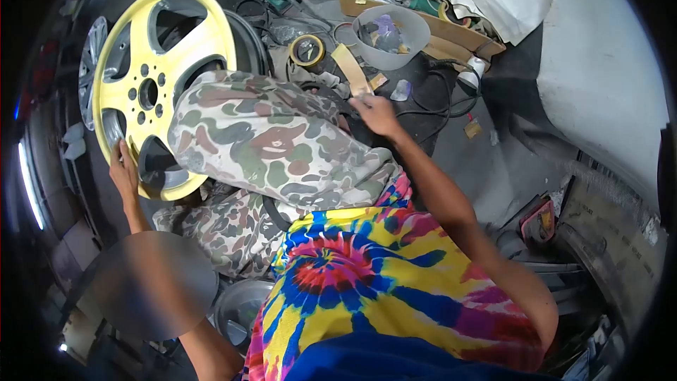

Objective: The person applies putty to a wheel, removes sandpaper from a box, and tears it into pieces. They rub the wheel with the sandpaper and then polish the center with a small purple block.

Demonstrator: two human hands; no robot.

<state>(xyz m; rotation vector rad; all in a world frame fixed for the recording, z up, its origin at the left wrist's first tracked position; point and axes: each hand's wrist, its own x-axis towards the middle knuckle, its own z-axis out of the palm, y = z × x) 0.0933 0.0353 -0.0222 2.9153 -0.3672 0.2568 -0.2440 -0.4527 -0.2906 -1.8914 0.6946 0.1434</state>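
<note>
A yellow wheel rim with several spokes [149, 63] stands upright at the left, beside my camouflage-covered knee. My left hand [124, 171] touches the rim's lower left edge, fingers apart and pointing up. Out to the right of my knees, my right hand [376, 114] is closed on the lower end of a tan strip [348, 67], which lies pointing away from me. Near that strip are a roll of yellow tape [307, 50] and a translucent bucket [392, 37] with crumpled scraps inside.
A cardboard box [451, 37] of paper and clutter sits at the top. Black cables [448, 102] and a white cup [473, 71] lie right of my right hand. A large pale panel [599, 63] fills the right side. A metal bowl [243, 296] is by my left hip.
</note>
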